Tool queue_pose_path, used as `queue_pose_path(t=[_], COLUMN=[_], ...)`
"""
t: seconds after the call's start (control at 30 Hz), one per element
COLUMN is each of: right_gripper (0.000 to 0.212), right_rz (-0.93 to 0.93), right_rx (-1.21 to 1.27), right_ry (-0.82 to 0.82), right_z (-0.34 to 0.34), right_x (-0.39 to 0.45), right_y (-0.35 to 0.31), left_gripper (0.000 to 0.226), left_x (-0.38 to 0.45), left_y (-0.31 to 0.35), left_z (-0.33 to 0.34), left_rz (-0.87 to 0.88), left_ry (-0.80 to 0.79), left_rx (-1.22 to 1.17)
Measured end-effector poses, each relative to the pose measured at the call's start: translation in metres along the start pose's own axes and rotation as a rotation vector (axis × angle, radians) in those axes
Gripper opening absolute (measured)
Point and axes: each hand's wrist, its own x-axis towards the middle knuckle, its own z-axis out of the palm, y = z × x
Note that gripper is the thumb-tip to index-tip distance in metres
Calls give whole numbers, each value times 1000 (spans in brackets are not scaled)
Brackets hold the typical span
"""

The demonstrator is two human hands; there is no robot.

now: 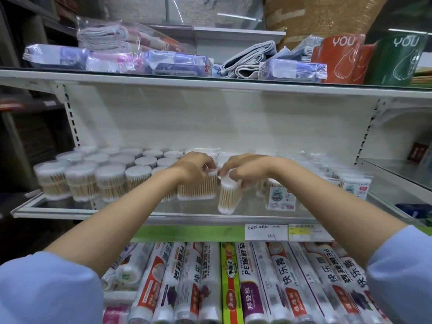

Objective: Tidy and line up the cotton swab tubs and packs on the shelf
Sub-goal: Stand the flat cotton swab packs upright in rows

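Head view. Middle shelf (70,210), white with a glass deck: round cotton swab tubs (81,181) stand in rows on its left half, clear-walled, wooden sticks showing, lids up. At centre a wider rectangular tub (196,188) of swabs sits just beside the round rows. Right half: flat swab packs (281,197) with printed labels, standing on edge, the rear ones blurred.

Left hand (195,168): reaches in over the rectangular tub, fingers curled onto its top; grip closed on that tub as far as the blur allows.

Right hand (243,170): grip clamped on a small round tub (228,195), fingers around its upper part. That tub hangs tilted at the shelf's front, just right of the rectangular tub, its base near the glass; contact with the deck cannot be told.

Upper shelf: bagged cloths (149,63), one orange bag (339,59), one green bag (395,59).

Lower shelf: boxed rolls of plastic wrap (252,284), lying side by side. Two price labels (266,232) on the green shelf edge.
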Motion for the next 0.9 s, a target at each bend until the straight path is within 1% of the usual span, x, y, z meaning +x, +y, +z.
queue_pose_path(t=[0.07,0.17,0.23,0.33,0.37,0.43,0.6,0.7,0.77,0.9], right_gripper=[29,30,28,52,57,59,48,47,46,43], right_rz=[4,54,79,100,99,78,-31,-83,-101,-156], right_rx=[-5,-87,-76,-104,-109,-95,-96,-221,-300,-303], right_ry=[60,97,81,80,94,115,162,189,208,234], right_z=[2,4,4,3,3,3,3,7,11,13], right_x=[1,5,7,7,8,10,11,12,14,14], right_y=[-3,7,12,17,18,22,35,40,44,48], left_gripper=[29,30,31,32,32,32,29,29,34,37], left_x=[-1,-2,-4,-5,-6,-5,-5,-6,-6,-8], left_y=[3,7,9,10,11,10,11,13,14,15], left_z=[-3,-5,-5,-4,-4,-4,-4,-3,-3,-3], left_rz=[-28,-58,-65,-71,-76,-86,-94,-89,-95,-91], left_ry=[-18,-54,-70,-90,-94,-89,-61,-30,-16,12], left_rx=[6,14,35,62,65,55,38,45,37,28])
